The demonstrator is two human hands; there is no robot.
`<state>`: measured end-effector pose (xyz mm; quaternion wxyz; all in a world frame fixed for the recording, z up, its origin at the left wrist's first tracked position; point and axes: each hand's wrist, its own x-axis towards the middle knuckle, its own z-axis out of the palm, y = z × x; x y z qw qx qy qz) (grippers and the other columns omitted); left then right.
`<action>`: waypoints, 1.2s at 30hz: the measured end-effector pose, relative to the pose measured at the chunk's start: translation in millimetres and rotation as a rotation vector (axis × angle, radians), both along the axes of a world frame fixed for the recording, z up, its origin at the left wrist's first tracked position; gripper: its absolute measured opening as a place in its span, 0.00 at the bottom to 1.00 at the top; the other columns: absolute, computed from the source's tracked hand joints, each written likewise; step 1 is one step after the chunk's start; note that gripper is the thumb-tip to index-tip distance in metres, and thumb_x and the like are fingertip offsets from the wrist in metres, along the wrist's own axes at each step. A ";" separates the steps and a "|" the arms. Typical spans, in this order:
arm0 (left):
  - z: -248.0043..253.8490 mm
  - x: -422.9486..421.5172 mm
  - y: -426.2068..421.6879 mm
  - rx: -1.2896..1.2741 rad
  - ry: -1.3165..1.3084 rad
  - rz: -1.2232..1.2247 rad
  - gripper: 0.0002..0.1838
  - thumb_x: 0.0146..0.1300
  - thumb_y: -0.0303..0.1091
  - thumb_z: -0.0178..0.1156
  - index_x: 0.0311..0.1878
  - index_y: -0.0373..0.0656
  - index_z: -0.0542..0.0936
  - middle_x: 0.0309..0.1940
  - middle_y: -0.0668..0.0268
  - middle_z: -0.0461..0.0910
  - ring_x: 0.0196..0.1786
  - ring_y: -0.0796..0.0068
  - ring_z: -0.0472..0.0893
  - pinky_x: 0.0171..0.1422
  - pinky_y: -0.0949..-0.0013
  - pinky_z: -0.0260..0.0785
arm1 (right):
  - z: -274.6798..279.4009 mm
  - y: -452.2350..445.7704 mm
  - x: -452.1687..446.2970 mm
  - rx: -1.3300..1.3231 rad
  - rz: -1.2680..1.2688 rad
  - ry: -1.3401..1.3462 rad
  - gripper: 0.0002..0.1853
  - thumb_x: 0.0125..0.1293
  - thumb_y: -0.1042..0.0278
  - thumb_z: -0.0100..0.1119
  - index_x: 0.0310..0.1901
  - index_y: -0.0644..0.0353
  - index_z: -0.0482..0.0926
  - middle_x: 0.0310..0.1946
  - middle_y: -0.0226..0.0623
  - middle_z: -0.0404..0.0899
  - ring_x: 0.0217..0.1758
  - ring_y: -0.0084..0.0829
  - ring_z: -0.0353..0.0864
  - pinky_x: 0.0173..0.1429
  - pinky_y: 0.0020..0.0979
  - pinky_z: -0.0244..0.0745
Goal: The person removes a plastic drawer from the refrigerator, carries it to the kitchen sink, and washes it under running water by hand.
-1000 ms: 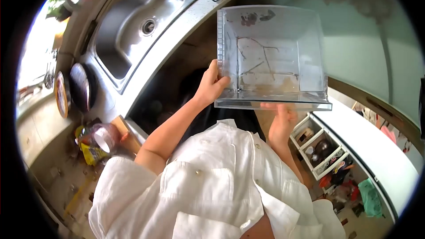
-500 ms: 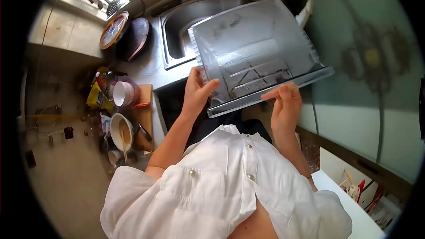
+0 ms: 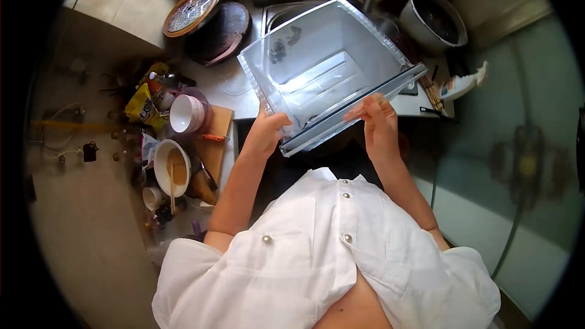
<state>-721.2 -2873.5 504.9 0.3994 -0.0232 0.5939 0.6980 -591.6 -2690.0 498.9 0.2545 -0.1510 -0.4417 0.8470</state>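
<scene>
A clear plastic fridge drawer (image 3: 323, 67) is held up in front of me, tilted, over the sink (image 3: 274, 19) and the counter's front edge. Dark specks show on its far part. My left hand (image 3: 265, 134) grips its near left corner, the thumb over the side wall. On the right, my right hand (image 3: 379, 123) has its fingers closed on the drawer's thick front panel. Most of the sink is seen only through or around the drawer.
Left on the counter are a white bowl with chopsticks (image 3: 161, 173), stacked bowls (image 3: 184, 114), a cutting board (image 3: 218, 125) and a round lid (image 3: 194, 12). A large pot (image 3: 420, 18) and a spray bottle (image 3: 460, 87) stand right. A faucet (image 3: 367, 1) rises behind.
The drawer has turned and tilted in my hands, its right end rising. My view has swung right, so the pot and spray bottle show more fully. Both hands keep their grip.
</scene>
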 end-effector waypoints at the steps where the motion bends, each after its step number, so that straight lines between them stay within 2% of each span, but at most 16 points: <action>1: -1.0 -8.5 -0.3 0.007 0.036 0.037 0.51 0.40 0.23 0.53 0.73 0.46 0.45 0.54 0.56 0.64 0.54 0.62 0.68 0.55 0.67 0.63 | 0.0 1.9 -8.1 -0.016 0.060 0.004 0.11 0.66 0.64 0.55 0.26 0.57 0.73 0.24 0.39 0.81 0.29 0.30 0.83 0.40 0.31 0.79; 2: -3.6 -15.7 0.4 0.012 0.069 0.074 0.53 0.39 0.23 0.53 0.74 0.47 0.43 0.57 0.55 0.63 0.55 0.60 0.67 0.56 0.68 0.62 | 0.3 4.0 -15.3 -0.020 0.098 -0.017 0.11 0.66 0.64 0.55 0.27 0.58 0.74 0.25 0.40 0.82 0.30 0.30 0.83 0.42 0.31 0.79; 3: -7.8 -23.5 2.5 0.003 0.079 0.148 0.51 0.37 0.21 0.51 0.72 0.46 0.50 0.53 0.55 0.67 0.51 0.62 0.70 0.51 0.70 0.65 | 0.4 5.7 -21.7 -0.027 0.136 -0.040 0.11 0.66 0.64 0.55 0.28 0.58 0.74 0.27 0.40 0.82 0.32 0.30 0.83 0.43 0.32 0.79; 7: -16.1 -43.5 12.2 0.059 0.098 0.337 0.49 0.36 0.10 0.46 0.71 0.42 0.54 0.49 0.62 0.71 0.44 0.71 0.73 0.37 0.77 0.66 | -9.5 30.5 -34.6 -0.073 0.348 -0.143 0.08 0.66 0.65 0.56 0.35 0.62 0.78 0.34 0.42 0.82 0.39 0.31 0.83 0.49 0.32 0.78; 11: -12.8 -61.7 31.2 0.018 0.183 0.399 0.50 0.36 0.09 0.45 0.71 0.45 0.56 0.53 0.64 0.71 0.42 0.74 0.73 0.35 0.78 0.65 | -20.0 92.5 -35.7 0.257 0.703 -0.409 0.10 0.64 0.72 0.56 0.44 0.67 0.77 0.39 0.41 0.81 0.45 0.30 0.80 0.53 0.29 0.74; 12: -9.5 -65.1 36.9 -0.024 0.196 0.413 0.50 0.37 0.09 0.45 0.71 0.46 0.56 0.53 0.64 0.71 0.42 0.74 0.73 0.34 0.78 0.65 | -27.9 117.9 -36.3 0.386 0.794 -0.409 0.10 0.62 0.74 0.58 0.44 0.69 0.76 0.37 0.41 0.81 0.41 0.29 0.81 0.49 0.28 0.76; 16: -0.8 -81.0 61.7 -0.138 0.286 0.413 0.49 0.38 0.09 0.45 0.71 0.46 0.57 0.54 0.66 0.72 0.42 0.75 0.73 0.34 0.79 0.65 | -71.5 225.5 -65.4 0.554 0.537 -0.677 0.08 0.59 0.75 0.55 0.39 0.68 0.79 0.27 0.37 0.81 0.25 0.26 0.80 0.33 0.26 0.76; 18: 1.7 -87.9 75.7 -0.155 0.343 0.421 0.48 0.38 0.09 0.45 0.71 0.46 0.58 0.55 0.66 0.71 0.43 0.75 0.74 0.34 0.80 0.65 | -74.2 252.6 -104.2 0.644 0.348 -0.639 0.07 0.60 0.73 0.54 0.35 0.66 0.81 0.24 0.37 0.81 0.24 0.23 0.79 0.30 0.26 0.75; 20: 0.1 -91.5 87.8 -0.224 0.353 0.446 0.48 0.37 0.09 0.44 0.71 0.45 0.59 0.56 0.66 0.71 0.46 0.74 0.74 0.37 0.81 0.66 | -109.5 286.1 -151.6 0.737 0.398 -0.612 0.08 0.58 0.73 0.53 0.36 0.64 0.81 0.23 0.39 0.80 0.22 0.27 0.79 0.30 0.27 0.75; 24: 10.3 -99.6 108.7 -0.277 0.358 0.458 0.49 0.36 0.09 0.44 0.71 0.45 0.58 0.58 0.66 0.70 0.51 0.72 0.74 0.43 0.80 0.67 | -173.8 299.8 -264.9 1.130 0.013 -0.485 0.13 0.58 0.70 0.53 0.44 0.62 0.78 0.33 0.47 0.81 0.36 0.43 0.82 0.42 0.38 0.74; 26: 12.9 -102.9 115.0 -0.299 0.352 0.468 0.50 0.35 0.10 0.44 0.71 0.46 0.57 0.59 0.65 0.69 0.52 0.72 0.74 0.44 0.80 0.68 | -202.4 303.8 -323.7 1.002 0.009 -0.473 0.13 0.59 0.67 0.54 0.44 0.62 0.78 0.36 0.49 0.80 0.41 0.45 0.80 0.46 0.40 0.73; 28: 7.3 -105.6 115.1 -0.288 0.364 0.467 0.50 0.35 0.10 0.43 0.71 0.45 0.57 0.60 0.65 0.68 0.53 0.72 0.73 0.44 0.80 0.68 | -166.6 300.3 -338.4 1.163 -0.066 -0.433 0.12 0.60 0.65 0.55 0.42 0.63 0.78 0.34 0.49 0.80 0.39 0.49 0.79 0.45 0.40 0.73; 29: 5.7 -106.7 113.7 -0.282 0.367 0.470 0.50 0.35 0.10 0.43 0.71 0.45 0.57 0.61 0.65 0.68 0.53 0.72 0.73 0.44 0.80 0.68 | -192.0 312.6 -361.4 1.318 -0.056 -0.377 0.12 0.60 0.64 0.55 0.37 0.63 0.80 0.31 0.50 0.80 0.36 0.50 0.79 0.43 0.41 0.72; 30: 5.8 -108.4 112.6 -0.286 0.362 0.462 0.50 0.35 0.10 0.43 0.71 0.46 0.57 0.61 0.65 0.68 0.53 0.72 0.73 0.44 0.80 0.68 | -159.2 303.9 -356.4 1.275 -0.036 -0.516 0.10 0.60 0.65 0.54 0.32 0.63 0.80 0.29 0.50 0.80 0.35 0.49 0.79 0.41 0.43 0.72; 32: 5.7 -110.8 113.8 -0.290 0.351 0.449 0.50 0.34 0.10 0.43 0.71 0.46 0.57 0.62 0.65 0.67 0.53 0.72 0.73 0.43 0.80 0.68 | -175.2 312.1 -375.5 1.228 0.085 -0.560 0.12 0.59 0.63 0.54 0.41 0.59 0.81 0.39 0.48 0.82 0.47 0.44 0.80 0.52 0.39 0.72; 36: 7.4 -115.2 118.5 -0.294 0.333 0.443 0.49 0.37 0.12 0.44 0.71 0.45 0.56 0.63 0.64 0.66 0.50 0.73 0.74 0.36 0.80 0.68 | -212.4 310.5 -408.6 1.107 0.186 -0.563 0.15 0.63 0.63 0.55 0.47 0.61 0.79 0.39 0.42 0.81 0.45 0.35 0.80 0.51 0.32 0.72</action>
